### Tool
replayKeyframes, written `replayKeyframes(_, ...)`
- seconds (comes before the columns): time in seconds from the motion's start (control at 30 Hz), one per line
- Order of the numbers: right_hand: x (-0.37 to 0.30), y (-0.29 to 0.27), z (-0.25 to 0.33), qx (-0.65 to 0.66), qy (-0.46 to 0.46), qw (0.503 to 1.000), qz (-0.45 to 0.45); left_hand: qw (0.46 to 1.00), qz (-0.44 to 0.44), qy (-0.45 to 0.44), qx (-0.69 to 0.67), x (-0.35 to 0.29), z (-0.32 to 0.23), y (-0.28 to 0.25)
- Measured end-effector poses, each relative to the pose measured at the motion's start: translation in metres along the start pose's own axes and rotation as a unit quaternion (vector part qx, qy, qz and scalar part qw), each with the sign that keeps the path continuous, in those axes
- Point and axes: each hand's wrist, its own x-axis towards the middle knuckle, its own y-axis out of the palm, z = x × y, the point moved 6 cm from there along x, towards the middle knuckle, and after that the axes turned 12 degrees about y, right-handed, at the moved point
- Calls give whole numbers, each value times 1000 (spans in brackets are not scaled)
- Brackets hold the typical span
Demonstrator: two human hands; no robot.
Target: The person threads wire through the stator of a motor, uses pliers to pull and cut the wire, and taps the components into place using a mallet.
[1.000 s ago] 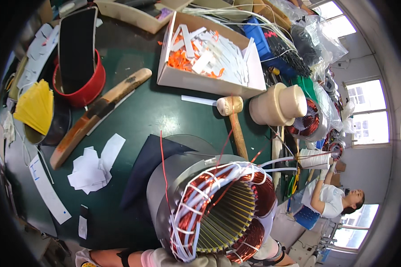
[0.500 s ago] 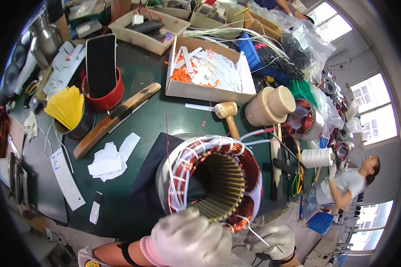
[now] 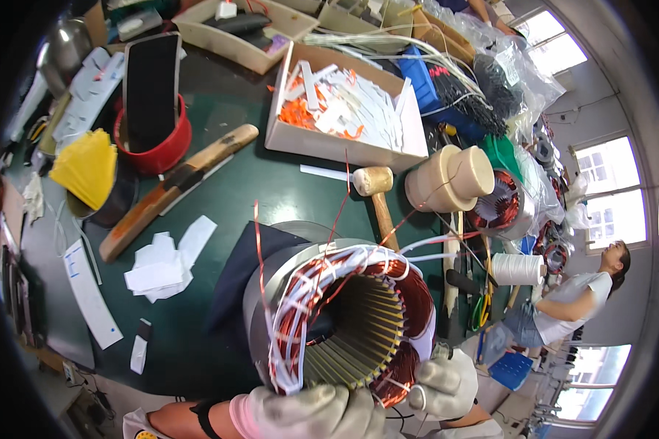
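A motor stator (image 3: 252,307) lies on its side before me, its slotted bore facing up toward me. Red-brown copper windings (image 3: 417,300) ring its end, laced with white cord and carrying white sleeves. Several thin copper leads stick up from it. My left hand (image 3: 307,413), in a pale glove, curls its fingers over the near rim of the stator. At the near right of the windings my gloved right hand (image 3: 447,384) is closed, with white lacing cord (image 3: 417,397) looped at its fingers. The cord's far end is hidden.
A mallet (image 3: 382,205), a cream stepped cylinder (image 3: 447,179) and a box of white strips (image 3: 344,102) stand beyond the stator. A white cord spool (image 3: 516,269) sits right; a wooden bat (image 3: 176,194) and paper pieces (image 3: 165,267) lie left. Another person (image 3: 575,307) stands at far right.
My right hand has moved up against the windings, and the cord end no longer sticks out. My left hand has lowered to the near rim. The stator has tilted and its copper leads have shifted.
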Motion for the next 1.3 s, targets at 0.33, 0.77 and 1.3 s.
replayKeyframes(0.33, -6, 7, -4, 67, -46, 996, 26, 997, -59, 8, 41, -10, 1, 4)
replayKeyframes(0.77, -7, 7, 5, -109, -82, 990, -39, 999, 28, -12, -26, 1, 5, -1)
replayKeyframes(1.3, -5, 3, 8, -105, -11, 994, -31, 1000, 11, 7, 8, 2, 1, 5)
